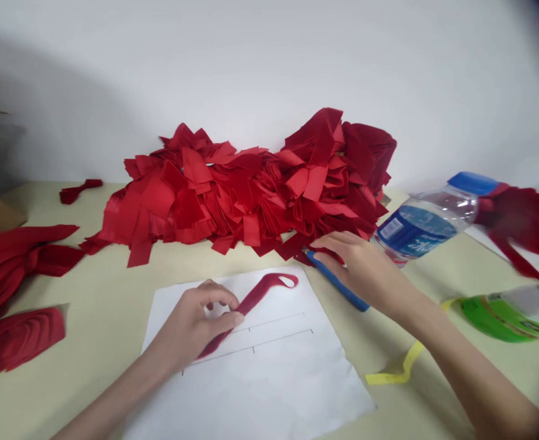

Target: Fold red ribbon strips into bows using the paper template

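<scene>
My left hand [196, 321] pinches a strip of red velvet ribbon [258, 293] between thumb and fingers. The ribbon lies slantwise over a white paper sheet [269, 391] marked with ruled lines, and its far end curls into a small loop. To the right of the sheet, my right hand [356, 263] is closed on a slim blue tool [343, 287] that lies at a slant by the paper's edge. Its exact kind is unclear, as my fingers cover part of it. Just beyond that hand rises a big heap of red ribbon pieces [242, 189].
A clear bottle [420, 223] with a blue label leans at the right, near dark red ribbon [526, 220]. Closer in lie a green-labelled bottle [512, 315] and a yellow strip [393, 377]. Bundled red ribbons [8, 269] lie at left, a small red bow [79, 190] behind.
</scene>
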### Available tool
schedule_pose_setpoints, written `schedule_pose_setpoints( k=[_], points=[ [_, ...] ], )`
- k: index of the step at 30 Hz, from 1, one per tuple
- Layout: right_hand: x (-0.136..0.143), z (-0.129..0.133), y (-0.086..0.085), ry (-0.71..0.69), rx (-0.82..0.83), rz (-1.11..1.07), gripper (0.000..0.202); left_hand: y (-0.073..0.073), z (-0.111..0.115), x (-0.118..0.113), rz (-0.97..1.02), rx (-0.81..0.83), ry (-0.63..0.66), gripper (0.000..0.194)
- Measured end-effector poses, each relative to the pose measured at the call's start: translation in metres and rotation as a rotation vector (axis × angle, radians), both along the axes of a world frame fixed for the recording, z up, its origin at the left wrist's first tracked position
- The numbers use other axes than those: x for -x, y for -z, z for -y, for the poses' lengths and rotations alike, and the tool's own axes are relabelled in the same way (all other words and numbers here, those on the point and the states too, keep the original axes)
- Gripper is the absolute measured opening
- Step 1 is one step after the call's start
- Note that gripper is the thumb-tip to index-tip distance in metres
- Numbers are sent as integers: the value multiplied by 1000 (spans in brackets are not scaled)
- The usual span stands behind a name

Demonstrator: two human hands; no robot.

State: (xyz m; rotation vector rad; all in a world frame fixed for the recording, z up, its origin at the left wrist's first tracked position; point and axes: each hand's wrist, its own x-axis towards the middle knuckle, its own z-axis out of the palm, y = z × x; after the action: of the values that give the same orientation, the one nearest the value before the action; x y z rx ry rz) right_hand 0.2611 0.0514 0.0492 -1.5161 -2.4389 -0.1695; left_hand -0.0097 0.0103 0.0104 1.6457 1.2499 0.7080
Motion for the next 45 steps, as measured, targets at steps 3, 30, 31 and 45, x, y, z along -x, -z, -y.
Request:
schedule_pose_setpoints(
  k=[3,30,31,45],
  points=[
    [-14,-2,19,165,16,301,19,-2,-3,7,383,420,8,10],
    [34,32,-20,-222,476,-553,16,20,8,-6,911,844,-30,12],
    [37,33,-22,-227,489,-562,16,20,8,-6,910,842,-31,12],
    [78,38,-15,-438,591,-576,29,25,12,-8,970,773,-29,8]
  ],
)
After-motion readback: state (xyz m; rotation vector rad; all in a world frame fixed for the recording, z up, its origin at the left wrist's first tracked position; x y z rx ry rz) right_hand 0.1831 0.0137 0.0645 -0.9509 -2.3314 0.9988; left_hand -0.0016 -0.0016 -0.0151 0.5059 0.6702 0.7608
